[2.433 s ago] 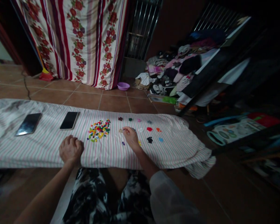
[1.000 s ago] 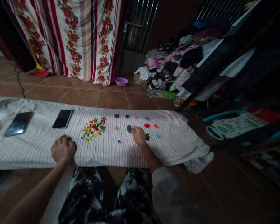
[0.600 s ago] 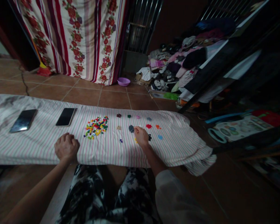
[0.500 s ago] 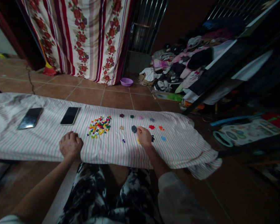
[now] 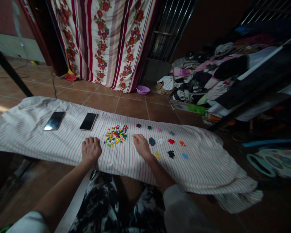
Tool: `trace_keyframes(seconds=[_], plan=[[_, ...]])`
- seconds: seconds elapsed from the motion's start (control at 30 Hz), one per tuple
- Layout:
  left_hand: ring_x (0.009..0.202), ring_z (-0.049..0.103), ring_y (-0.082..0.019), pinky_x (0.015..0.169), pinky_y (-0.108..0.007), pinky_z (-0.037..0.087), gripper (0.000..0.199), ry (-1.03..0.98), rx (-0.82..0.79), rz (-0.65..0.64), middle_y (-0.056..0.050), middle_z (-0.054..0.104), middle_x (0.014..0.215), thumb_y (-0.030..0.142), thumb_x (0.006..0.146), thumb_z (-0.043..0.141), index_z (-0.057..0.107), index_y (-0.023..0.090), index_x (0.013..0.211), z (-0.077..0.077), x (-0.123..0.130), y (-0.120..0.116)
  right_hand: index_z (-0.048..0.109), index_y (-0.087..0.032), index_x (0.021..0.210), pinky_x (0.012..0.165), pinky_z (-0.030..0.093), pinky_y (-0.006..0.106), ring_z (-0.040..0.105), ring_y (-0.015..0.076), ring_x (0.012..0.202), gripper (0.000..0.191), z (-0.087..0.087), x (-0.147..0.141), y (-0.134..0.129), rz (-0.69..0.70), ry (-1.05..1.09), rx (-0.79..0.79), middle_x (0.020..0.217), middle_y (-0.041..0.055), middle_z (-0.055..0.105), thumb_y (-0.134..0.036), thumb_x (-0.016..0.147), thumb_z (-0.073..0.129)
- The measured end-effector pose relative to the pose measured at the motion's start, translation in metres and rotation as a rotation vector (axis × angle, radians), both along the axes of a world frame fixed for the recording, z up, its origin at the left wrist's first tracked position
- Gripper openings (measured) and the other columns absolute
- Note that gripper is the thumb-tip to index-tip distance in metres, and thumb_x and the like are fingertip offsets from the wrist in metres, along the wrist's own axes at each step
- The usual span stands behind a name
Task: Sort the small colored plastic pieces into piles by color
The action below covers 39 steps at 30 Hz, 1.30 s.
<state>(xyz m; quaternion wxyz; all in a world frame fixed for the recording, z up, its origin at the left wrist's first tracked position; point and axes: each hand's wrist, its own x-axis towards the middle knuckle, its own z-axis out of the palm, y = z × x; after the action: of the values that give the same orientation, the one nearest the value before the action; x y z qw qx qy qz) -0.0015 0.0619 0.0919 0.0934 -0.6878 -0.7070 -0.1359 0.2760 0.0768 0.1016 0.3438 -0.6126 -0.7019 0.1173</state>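
Note:
My right hand [image 5: 141,145] hovers over or touches the striped cloth, between the mixed pile of small coloured blocks [image 5: 116,135] and the single-colour clusters. Its thumb and forefinger are pinched together; whatever they may hold is too small to make out. Just right of it lie a dark grey cluster [image 5: 152,141], a white cluster [image 5: 161,141] and a yellow cluster [image 5: 157,155]. The beige and purple clusters are hidden behind this hand. My left hand [image 5: 91,149] rests palm down left of the pile, its fingers curled in and nothing visible in them.
Two phones [image 5: 89,122] [image 5: 54,121] lie on the striped cloth [image 5: 70,142] at the left. Red [image 5: 171,141], orange [image 5: 182,143], black [image 5: 171,154] and blue clusters [image 5: 184,156] sit at the right. Beyond the table are a purple basin [image 5: 143,90] and heaped clothes [image 5: 206,71].
My right hand has moved left from the dark grey and white clusters toward the pile, uncovering the white, yellow and black ones. The camera has turned left. My left hand stays resting.

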Motion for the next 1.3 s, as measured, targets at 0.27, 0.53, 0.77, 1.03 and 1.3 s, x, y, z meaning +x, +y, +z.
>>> trace_keyframes(seconds=[0.27,0.53,0.77,1.03,1.3], plan=[[0.092,0.052,-0.030,0.080,-0.042,0.034,0.028,0.062,-0.064,-0.206,-0.017,0.059,0.090,0.025,0.089,0.037,0.063,0.013,0.090,0.011,-0.013,0.013,0.074,-0.022,0.104,0.091,0.048,0.029,0.064,0.0181,0.096,0.034,-0.005,-0.032,0.011,0.097,-0.056,-0.059,0.103,0.0066,0.068,-0.009,0.085,0.049],[0.097,0.051,-0.029,0.085,-0.040,0.039,0.016,-0.053,0.021,-0.202,-0.013,0.059,0.094,0.024,0.081,0.048,0.059,0.016,0.090,-0.003,-0.020,0.010,0.076,-0.023,0.103,0.090,0.049,0.028,0.063,0.0173,0.094,0.032,-0.005,-0.054,0.030,0.151,-0.095,-0.075,0.100,0.0060,0.066,-0.011,0.088,0.050],[0.099,0.052,-0.028,0.086,-0.039,0.041,0.015,-0.107,0.023,-0.159,-0.013,0.060,0.096,0.022,0.081,0.048,0.059,0.017,0.090,-0.003,-0.022,0.012,0.078,-0.026,0.098,0.091,0.048,0.031,0.060,0.0194,0.098,0.030,-0.010,-0.062,0.039,0.163,-0.182,-0.094,0.100,0.0061,0.065,-0.011,0.088,0.054],[0.095,0.052,-0.028,0.084,-0.040,0.042,0.014,-0.098,0.064,-0.178,-0.012,0.060,0.093,0.022,0.082,0.047,0.058,0.016,0.089,-0.007,-0.023,0.013,0.078,-0.027,0.098,0.091,0.046,0.030,0.058,0.0196,0.099,0.029,-0.008,-0.064,0.046,0.134,-0.246,-0.118,0.098,0.0061,0.063,-0.013,0.089,0.054],[0.094,0.053,-0.027,0.083,-0.040,0.043,0.012,-0.103,0.101,-0.197,-0.011,0.060,0.091,0.020,0.083,0.047,0.057,0.017,0.088,-0.010,-0.025,0.015,0.074,-0.025,0.104,0.090,0.044,0.028,0.056,0.0191,0.105,0.024,-0.002,-0.076,0.048,0.133,-0.282,-0.215,0.105,0.0057,0.064,-0.015,0.089,0.058]])
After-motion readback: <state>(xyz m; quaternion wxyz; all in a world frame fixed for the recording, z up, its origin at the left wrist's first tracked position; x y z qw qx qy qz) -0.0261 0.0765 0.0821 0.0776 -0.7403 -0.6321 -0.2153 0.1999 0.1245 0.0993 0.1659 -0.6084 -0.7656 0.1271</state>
